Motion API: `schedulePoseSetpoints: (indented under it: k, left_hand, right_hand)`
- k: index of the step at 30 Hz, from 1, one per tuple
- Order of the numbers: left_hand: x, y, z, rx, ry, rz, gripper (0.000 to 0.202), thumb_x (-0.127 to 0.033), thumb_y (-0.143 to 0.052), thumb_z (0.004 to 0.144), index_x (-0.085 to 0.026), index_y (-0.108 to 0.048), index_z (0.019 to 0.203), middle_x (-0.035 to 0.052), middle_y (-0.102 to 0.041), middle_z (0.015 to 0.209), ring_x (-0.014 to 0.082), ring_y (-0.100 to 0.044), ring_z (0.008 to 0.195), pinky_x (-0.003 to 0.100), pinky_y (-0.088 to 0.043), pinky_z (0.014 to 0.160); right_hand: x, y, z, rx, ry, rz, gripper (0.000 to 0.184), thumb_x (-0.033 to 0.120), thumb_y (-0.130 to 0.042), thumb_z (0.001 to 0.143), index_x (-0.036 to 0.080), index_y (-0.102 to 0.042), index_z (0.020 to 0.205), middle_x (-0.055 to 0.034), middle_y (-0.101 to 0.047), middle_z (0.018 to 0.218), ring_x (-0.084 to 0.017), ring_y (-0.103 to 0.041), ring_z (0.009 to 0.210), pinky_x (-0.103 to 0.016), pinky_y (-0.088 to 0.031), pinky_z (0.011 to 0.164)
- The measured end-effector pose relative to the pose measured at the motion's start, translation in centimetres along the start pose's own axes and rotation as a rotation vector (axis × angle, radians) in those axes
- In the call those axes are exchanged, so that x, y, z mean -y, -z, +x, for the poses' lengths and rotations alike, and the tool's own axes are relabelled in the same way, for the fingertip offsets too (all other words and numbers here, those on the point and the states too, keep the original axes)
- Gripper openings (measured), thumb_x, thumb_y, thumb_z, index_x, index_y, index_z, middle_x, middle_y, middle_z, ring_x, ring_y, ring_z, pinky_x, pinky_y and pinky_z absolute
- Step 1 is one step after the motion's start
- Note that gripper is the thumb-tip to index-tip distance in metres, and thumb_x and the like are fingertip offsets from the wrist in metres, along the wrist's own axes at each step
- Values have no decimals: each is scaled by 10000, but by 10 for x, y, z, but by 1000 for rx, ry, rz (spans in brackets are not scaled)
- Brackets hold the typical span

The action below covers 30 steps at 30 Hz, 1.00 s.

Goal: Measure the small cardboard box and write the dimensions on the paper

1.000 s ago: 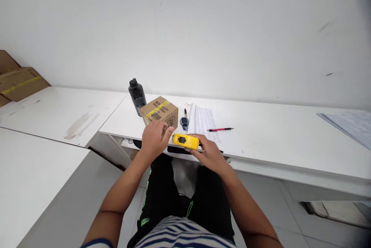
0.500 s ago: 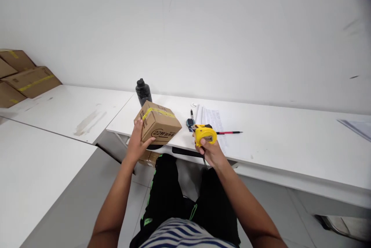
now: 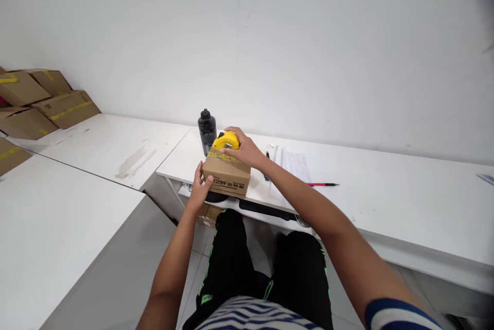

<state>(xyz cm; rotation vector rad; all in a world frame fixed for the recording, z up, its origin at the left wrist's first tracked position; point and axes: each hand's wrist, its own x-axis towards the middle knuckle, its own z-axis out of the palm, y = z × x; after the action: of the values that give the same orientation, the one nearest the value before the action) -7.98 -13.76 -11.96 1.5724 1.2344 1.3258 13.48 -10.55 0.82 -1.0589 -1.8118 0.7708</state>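
A brown cardboard box [image 3: 226, 171] with yellow tape and black print sits at the front edge of the white table. My left hand [image 3: 200, 186] grips its left side, thumb on the printed front face. In my right hand [image 3: 245, 150] is a yellow tape measure [image 3: 226, 140], held over the top of the box. I cannot tell whether the tape measure touches the box, and no drawn-out blade is visible. A dark bottle [image 3: 207, 132] stands upright just behind the box.
Printed papers [image 3: 296, 165] lie right of the box, with a red and black pen [image 3: 324, 184] beside them. Several taped cartons [image 3: 69, 108] are piled at the far left. The white table [image 3: 386, 191] runs along the wall; a brown carton [image 3: 208, 214] is underneath.
My right hand has carried the tape measure left, from beside the papers to above the box. The box has been turned and levelled, its printed face now towards me. The view has shifted slightly left.
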Motion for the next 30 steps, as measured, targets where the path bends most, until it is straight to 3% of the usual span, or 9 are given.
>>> schedulePoseSetpoints:
  k: [3,8,17,22,27,30]
  left_hand:
    - [-18,-14,12,-158,74,-29,706,-600,-524,894,-220,-400,1477,128,-416,1562,247,-422,1433,333,-382,1153]
    - [-29,-31,19,-245,140,-56,537,-490,-575,891,-225,-536,1356,104,-575,1416,254,-560,1286,365,-451,1077]
    - [-27,-38,15,-312,172,-81,429,-465,-577,889,-203,-545,1228,105,-608,1319,226,-593,1194,322,-468,1019]
    - [-28,-40,15,-328,148,-101,483,-406,-582,895,-232,-468,1331,100,-585,1344,219,-575,1215,326,-454,1028]
    - [-24,-42,16,-365,94,-81,394,-406,-564,906,-215,-550,1250,96,-580,1349,219,-563,1220,334,-442,1039]
    - [-26,-42,16,-350,88,-58,420,-402,-555,911,-234,-545,1295,83,-589,1344,205,-575,1204,320,-451,1030]
  right_hand:
    - [-1,-14,26,145,50,-249,643,457,-644,821,270,-447,1404,-61,-675,1203,-260,-638,1005,-410,-477,877]
    - [-2,-28,42,273,52,-432,646,443,-588,859,244,-420,1450,-100,-675,1247,-287,-638,1022,-396,-481,832]
    - [-6,-27,50,366,148,-646,581,460,-577,860,303,-448,1404,-75,-686,1216,-295,-648,978,-354,-449,750]
    - [2,-30,51,405,178,-758,547,416,-569,872,298,-451,1393,-87,-679,1222,-280,-649,931,-326,-416,695]
    - [14,-26,50,447,163,-860,570,410,-554,873,272,-422,1410,-95,-677,1207,-281,-646,944,-305,-373,651]
    - [16,-19,48,459,135,-849,546,415,-564,865,275,-440,1377,-85,-683,1178,-276,-640,945,-301,-363,648]
